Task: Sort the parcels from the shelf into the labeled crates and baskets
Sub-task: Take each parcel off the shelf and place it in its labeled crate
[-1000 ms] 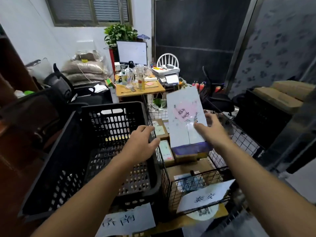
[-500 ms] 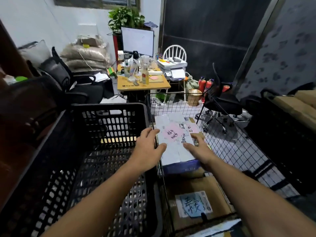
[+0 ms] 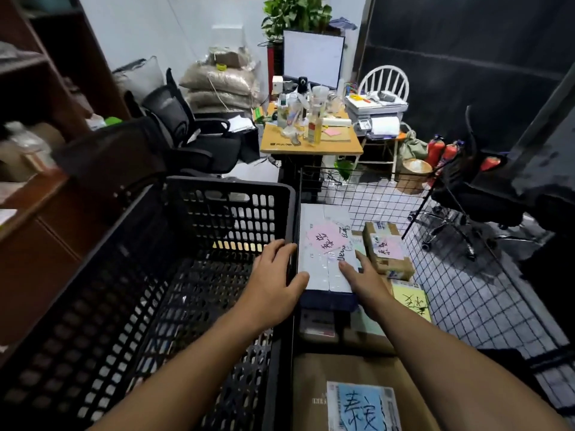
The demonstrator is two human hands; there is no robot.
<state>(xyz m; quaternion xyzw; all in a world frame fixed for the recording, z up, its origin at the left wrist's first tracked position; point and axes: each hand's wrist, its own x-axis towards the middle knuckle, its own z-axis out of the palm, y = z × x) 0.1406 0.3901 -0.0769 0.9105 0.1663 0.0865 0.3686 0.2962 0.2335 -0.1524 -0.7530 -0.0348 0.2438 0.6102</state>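
Observation:
A long white parcel [image 3: 323, 244] with a pink handwritten label lies flat in the wire basket [image 3: 466, 275], on top of other parcels. My right hand [image 3: 367, 281] rests on its near right part with straight fingers. My left hand [image 3: 273, 284] lies over the rim of the black plastic crate [image 3: 186, 275], its thumb touching the parcel's near left corner. A brown parcel [image 3: 385, 250] with a pink label sits to the right of the white one. A yellow-labelled parcel [image 3: 410, 303] and a cardboard box with a blue label [image 3: 357, 405] lie nearer to me.
The black crate stands to the left of the wire basket, touching it. A brown shelf [image 3: 37, 144] rises at the far left. Beyond stand a cluttered desk [image 3: 311, 144], office chairs [image 3: 199, 141], stacked sacks [image 3: 221, 88] and red fire extinguishers [image 3: 441, 150].
The white parcel, held up over the basket a second ago, has come down and now lies flat in it. My hands have followed it down and rest on it with loose fingers.

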